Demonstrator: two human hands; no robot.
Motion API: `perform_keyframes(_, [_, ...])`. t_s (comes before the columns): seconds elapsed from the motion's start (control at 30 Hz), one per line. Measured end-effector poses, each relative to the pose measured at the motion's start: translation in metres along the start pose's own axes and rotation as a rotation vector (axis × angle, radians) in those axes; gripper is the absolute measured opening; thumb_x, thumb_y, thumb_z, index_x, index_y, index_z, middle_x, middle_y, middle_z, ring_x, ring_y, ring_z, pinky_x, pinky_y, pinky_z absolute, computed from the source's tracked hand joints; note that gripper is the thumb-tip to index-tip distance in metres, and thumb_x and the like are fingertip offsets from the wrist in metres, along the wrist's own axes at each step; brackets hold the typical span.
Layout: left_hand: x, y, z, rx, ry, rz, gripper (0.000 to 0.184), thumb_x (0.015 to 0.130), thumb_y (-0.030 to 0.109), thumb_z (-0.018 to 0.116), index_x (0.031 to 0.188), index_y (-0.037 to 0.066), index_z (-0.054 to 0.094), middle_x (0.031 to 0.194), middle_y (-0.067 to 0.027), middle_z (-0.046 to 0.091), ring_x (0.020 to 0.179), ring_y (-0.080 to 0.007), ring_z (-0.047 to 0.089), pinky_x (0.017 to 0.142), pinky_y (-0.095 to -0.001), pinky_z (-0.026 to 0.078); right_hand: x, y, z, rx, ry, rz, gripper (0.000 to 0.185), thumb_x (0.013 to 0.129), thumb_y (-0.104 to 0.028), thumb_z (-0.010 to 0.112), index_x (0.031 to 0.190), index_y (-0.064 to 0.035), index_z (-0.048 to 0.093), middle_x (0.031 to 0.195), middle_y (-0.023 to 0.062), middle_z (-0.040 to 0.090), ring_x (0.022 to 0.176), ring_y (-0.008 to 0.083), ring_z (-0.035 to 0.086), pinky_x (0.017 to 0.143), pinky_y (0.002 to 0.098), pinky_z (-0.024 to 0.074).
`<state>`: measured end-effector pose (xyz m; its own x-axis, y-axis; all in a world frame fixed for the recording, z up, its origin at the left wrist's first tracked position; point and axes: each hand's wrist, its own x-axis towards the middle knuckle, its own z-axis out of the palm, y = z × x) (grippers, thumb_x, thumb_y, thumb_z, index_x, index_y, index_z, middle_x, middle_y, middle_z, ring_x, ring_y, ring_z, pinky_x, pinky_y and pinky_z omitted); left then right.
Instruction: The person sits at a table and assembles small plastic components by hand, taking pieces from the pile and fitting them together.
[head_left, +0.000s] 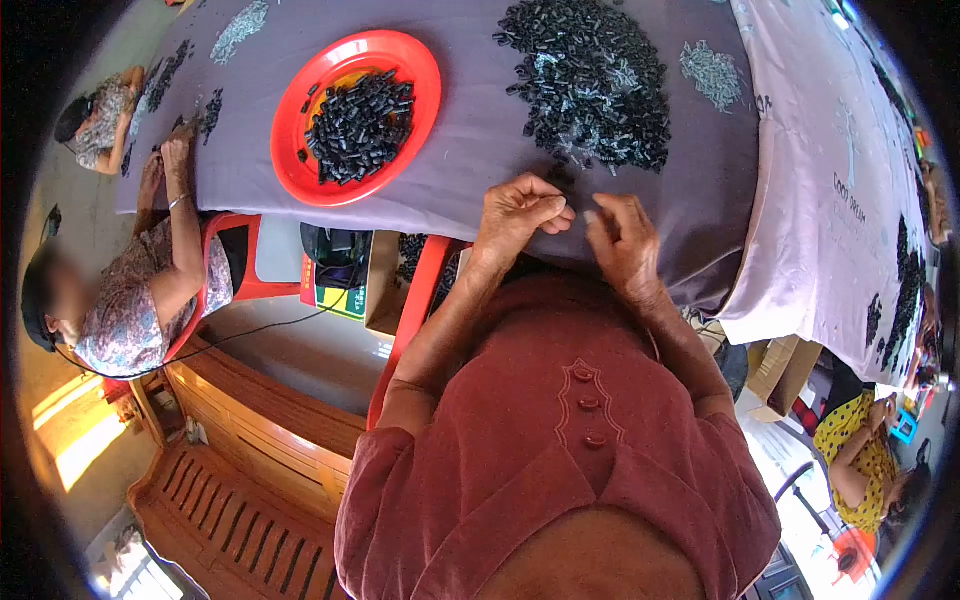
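Note:
At the table's near edge my left hand is closed, thumb and forefinger pinched together. Anything between those fingertips is too small to make out. Just to its right, my right hand has its fingers curled in towards the thumb, and what it holds, if anything, cannot be made out. The two hands are a short gap apart. Right beyond them lies a big pile of small black plastic parts with clear or silvery pieces scattered on top. A few dark parts lie close to my left fingertips.
A red plate heaped with black parts sits left on the grey tablecloth. Small clear pieces lie at the right. A seated person works at left; another in yellow sits at right. A wooden bench stands lower left.

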<state>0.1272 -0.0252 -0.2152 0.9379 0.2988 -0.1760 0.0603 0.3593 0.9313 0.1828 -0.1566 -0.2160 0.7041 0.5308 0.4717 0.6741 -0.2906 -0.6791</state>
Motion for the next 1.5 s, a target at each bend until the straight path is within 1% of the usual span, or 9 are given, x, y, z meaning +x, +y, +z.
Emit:
perform_keyframes(0.33, [0.0, -0.007, -0.019, -0.405, 0.014, 0.046, 0.011, 0.072, 0.01, 0.05, 0.072, -0.001, 0.048, 0.064, -0.0093, 0.053, 0.051, -0.0112, 0.048, 0.048, -0.0197, 0.04, 0.022, 0.012, 0.0, -0.38, 0.053, 0.126, 0.009, 0.065, -0.005, 0.053, 0.07, -0.0042, 0.046, 0.064, 0.0081, 0.045, 0.054, 0.0242, 0.047, 0.047, 0.0314, 0.0389])
perform_keyframes(0.47, [0.0, -0.009, -0.017, -0.409, -0.002, 0.057, 0.009, 0.071, 0.009, 0.051, 0.073, 0.0, 0.049, 0.064, -0.0086, 0.053, 0.052, -0.0108, 0.048, 0.049, -0.0196, 0.04, 0.025, 0.014, 0.004, -0.389, -0.009, 0.096, 0.013, 0.065, -0.01, 0.053, 0.072, -0.0058, 0.044, 0.065, 0.0094, 0.045, 0.056, 0.0271, 0.048, 0.047, 0.0336, 0.0397])
perform_keyframes(0.63, [-0.004, 0.001, -0.011, -0.324, 0.054, 0.051, 0.007, 0.068, 0.001, 0.052, 0.074, 0.002, 0.051, 0.065, -0.0072, 0.053, 0.056, -0.0103, 0.049, 0.051, -0.019, 0.041, 0.018, 0.016, -0.002, -0.116, 0.138, 0.065, 0.01, 0.064, -0.004, 0.053, 0.07, -0.0041, 0.044, 0.063, 0.0089, 0.045, 0.052, 0.0233, 0.046, 0.047, 0.0308, 0.0387])
perform_keyframes(0.8, [0.002, 0.023, -0.035, 0.528, 0.48, 0.532, 0.011, 0.061, -0.001, 0.057, 0.071, 0.002, 0.054, 0.064, -0.0006, 0.051, 0.056, -0.0071, 0.043, 0.053, -0.0198, 0.037, 0.018, 0.012, -0.008, -0.062, 0.113, 0.147, 0.01, 0.064, -0.001, 0.051, 0.07, -0.0033, 0.044, 0.063, 0.0089, 0.044, 0.053, 0.0215, 0.045, 0.048, 0.0294, 0.0377])
perform_keyframes(0.97, [0.009, 0.048, -0.09, 1.171, 0.845, 0.664, 0.01, 0.059, 0.003, 0.055, 0.068, 0.005, 0.052, 0.064, -0.0098, 0.051, 0.056, -0.0219, 0.05, 0.051, -0.029, 0.04, 0.023, 0.019, 0.001, -0.087, 0.216, 0.001, 0.009, 0.066, 0.0, 0.049, 0.071, -0.0036, 0.044, 0.065, 0.0085, 0.045, 0.054, 0.0206, 0.047, 0.049, 0.0279, 0.0385])
perform_keyframes(1.1, [0.01, 0.049, -0.118, 1.474, 0.939, 0.594, 0.012, 0.06, 0.006, 0.053, 0.071, 0.006, 0.052, 0.066, -0.0102, 0.051, 0.064, -0.0262, 0.048, 0.057, -0.0345, 0.039, 0.02, 0.017, 0.004, -0.022, 0.203, 0.091, 0.009, 0.067, 0.0, 0.049, 0.073, -0.0034, 0.044, 0.066, 0.0082, 0.046, 0.055, 0.0193, 0.048, 0.05, 0.0267, 0.0388])
perform_keyframes(1.17, [0.009, 0.048, -0.121, 1.501, 0.925, 0.525, 0.014, 0.06, 0.006, 0.053, 0.073, 0.007, 0.052, 0.071, -0.0103, 0.051, 0.068, -0.0263, 0.047, 0.06, -0.0352, 0.038, 0.02, 0.012, 0.003, 0.046, 0.181, 0.171, 0.01, 0.067, 0.0, 0.049, 0.076, -0.0037, 0.045, 0.066, 0.0075, 0.046, 0.054, 0.0168, 0.047, 0.05, 0.0252, 0.0386])
perform_keyframes(1.43, [0.014, 0.039, -0.112, 1.596, 0.96, 0.693, 0.019, 0.059, 0.008, 0.055, 0.077, 0.006, 0.051, 0.081, -0.0092, 0.049, 0.074, -0.0251, 0.045, 0.067, -0.0342, 0.035, 0.021, 0.025, 0.008, 0.207, 0.211, 0.253, 0.01, 0.067, -0.001, 0.05, 0.076, -0.0031, 0.047, 0.065, 0.0053, 0.047, 0.052, 0.0126, 0.045, 0.049, 0.0227, 0.0379])
perform_keyframes(1.5, [0.011, 0.038, -0.091, 1.461, 0.833, 0.704, 0.017, 0.058, 0.006, 0.055, 0.075, 0.006, 0.051, 0.077, -0.0085, 0.049, 0.072, -0.0249, 0.046, 0.065, -0.0339, 0.036, 0.021, 0.023, 0.008, 0.216, 0.216, 0.27, 0.01, 0.067, -0.001, 0.05, 0.077, -0.0029, 0.047, 0.066, 0.0053, 0.047, 0.053, 0.0125, 0.045, 0.049, 0.0225, 0.0379])
